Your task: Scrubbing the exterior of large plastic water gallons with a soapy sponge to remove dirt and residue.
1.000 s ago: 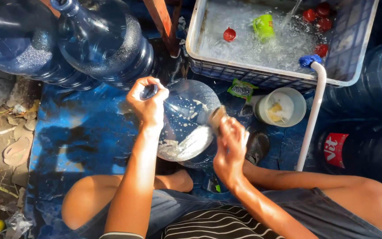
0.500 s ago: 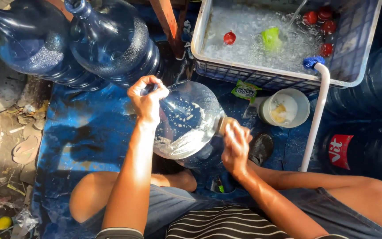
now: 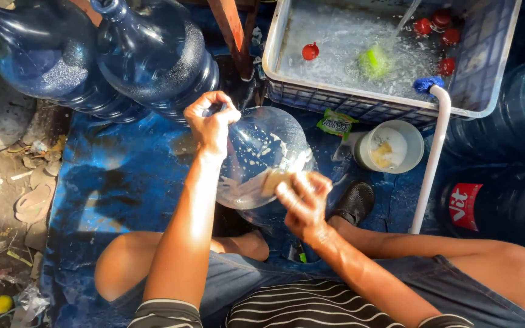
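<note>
A large clear water jug [image 3: 262, 152] lies tilted between my knees, streaked with white soap suds. My left hand [image 3: 211, 121] grips its neck at the upper left. My right hand [image 3: 302, 203] presses a tan sponge [image 3: 273, 180] against the jug's lower side. Both of my bare knees frame the bottom of the view, above striped fabric.
Two blue water jugs [image 3: 153, 54] stand at the upper left. A grey crate [image 3: 487, 91] holds foamy water, red caps and a green object. A white pipe [image 3: 432, 158], a small white tub [image 3: 390, 146], a green sachet [image 3: 337, 123] and a blue tarp [image 3: 116, 176] surround me.
My right hand with the sponge has slid left and down across the jug's side. My left hand has stayed on the neck while the jug turned slightly.
</note>
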